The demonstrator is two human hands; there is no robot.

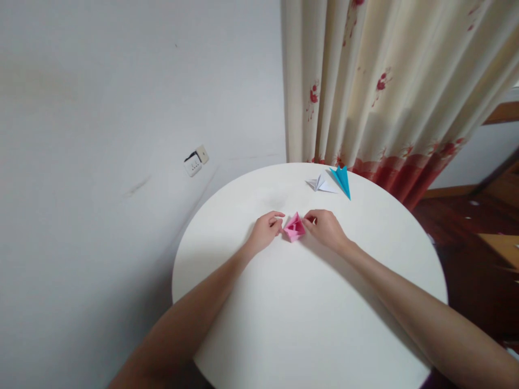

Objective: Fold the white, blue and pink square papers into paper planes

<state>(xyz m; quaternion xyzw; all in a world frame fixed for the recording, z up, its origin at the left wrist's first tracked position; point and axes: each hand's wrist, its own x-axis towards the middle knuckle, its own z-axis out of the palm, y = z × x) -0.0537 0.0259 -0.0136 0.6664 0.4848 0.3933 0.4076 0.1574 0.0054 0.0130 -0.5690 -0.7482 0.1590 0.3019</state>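
1. No readable text, label, brand, number or sign anywhere in the view.
2. Pink folded paper (294,227) between the fingers: plain, no print.
3. Blue folded paper (341,180) and white folded paper (319,185), well beyond the fingers: blank.
4. Wall socket (196,161), far left of the fingers: marks too small to read.

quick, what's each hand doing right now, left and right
Left hand: fingers curled, pinching the left side of the pink folded paper.
Right hand: fingers curled, pinching its right side.
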